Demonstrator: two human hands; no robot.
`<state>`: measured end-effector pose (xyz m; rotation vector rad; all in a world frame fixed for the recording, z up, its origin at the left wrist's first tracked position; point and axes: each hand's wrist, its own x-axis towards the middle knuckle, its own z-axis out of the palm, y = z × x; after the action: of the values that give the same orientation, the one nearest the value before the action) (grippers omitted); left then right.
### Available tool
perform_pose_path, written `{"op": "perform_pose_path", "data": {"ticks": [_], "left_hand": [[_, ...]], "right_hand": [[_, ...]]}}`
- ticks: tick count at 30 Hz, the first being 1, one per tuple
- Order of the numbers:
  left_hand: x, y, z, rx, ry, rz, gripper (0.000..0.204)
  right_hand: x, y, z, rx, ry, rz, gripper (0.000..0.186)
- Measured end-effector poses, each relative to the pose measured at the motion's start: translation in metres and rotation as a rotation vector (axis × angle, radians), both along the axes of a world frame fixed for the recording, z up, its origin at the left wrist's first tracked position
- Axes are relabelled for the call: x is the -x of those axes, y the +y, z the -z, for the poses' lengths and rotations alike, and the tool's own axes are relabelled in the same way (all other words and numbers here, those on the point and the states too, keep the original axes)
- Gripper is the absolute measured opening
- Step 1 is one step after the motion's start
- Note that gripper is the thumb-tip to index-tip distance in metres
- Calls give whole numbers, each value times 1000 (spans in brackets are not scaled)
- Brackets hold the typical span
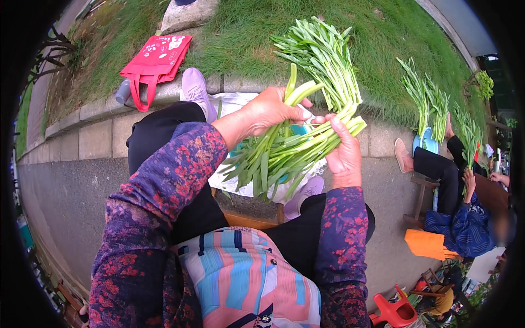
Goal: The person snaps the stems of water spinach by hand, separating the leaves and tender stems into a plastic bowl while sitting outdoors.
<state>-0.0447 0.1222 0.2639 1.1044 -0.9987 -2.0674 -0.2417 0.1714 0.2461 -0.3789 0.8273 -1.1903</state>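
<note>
In front of my lap, my left hand (275,111) grips some thick pale-green stalks, their cut ends pointing up past the fingers. My right hand (344,147) is wrapped round a bunch of long leafy greens (290,158), its stem ends at the fingers and its leaves hanging down to the left. The two hands almost meet at the stems. Just beyond them, a larger bunch of the same greens (326,65) lies with its leaves on the grass and its stems toward me. Under the held greens a turquoise thing (299,129) shows only in part.
A white sheet (232,103) is spread between my shoes. On the stone kerb (98,109) at left are a red bag (158,60) and a bottle (123,91). At right a seated person (465,213) holds greens near a blue basin (426,141); a red plastic stool (395,310) stands lower right.
</note>
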Motion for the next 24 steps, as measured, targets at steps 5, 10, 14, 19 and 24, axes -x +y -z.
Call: {"op": "perform_pose_path", "data": {"ticks": [5, 10, 14, 19, 24], "left_hand": [[-13, -4, 7, 52, 82, -106, 29], [-30, -9, 4, 34, 32, -269, 26], [-43, -9, 3, 34, 46, -328, 29], [-60, -8, 2, 20, 52, -400, 33], [-74, -10, 1, 14, 67, -493, 33]], "right_hand": [[16, 3, 7, 11, -71, 69, 18], [43, 10, 22, 20, -163, 201, 20], [54, 17, 22, 8, -152, 311, 20], [73, 24, 30, 74, -232, 358, 17], [87, 31, 34, 55, -230, 486, 16]]}}
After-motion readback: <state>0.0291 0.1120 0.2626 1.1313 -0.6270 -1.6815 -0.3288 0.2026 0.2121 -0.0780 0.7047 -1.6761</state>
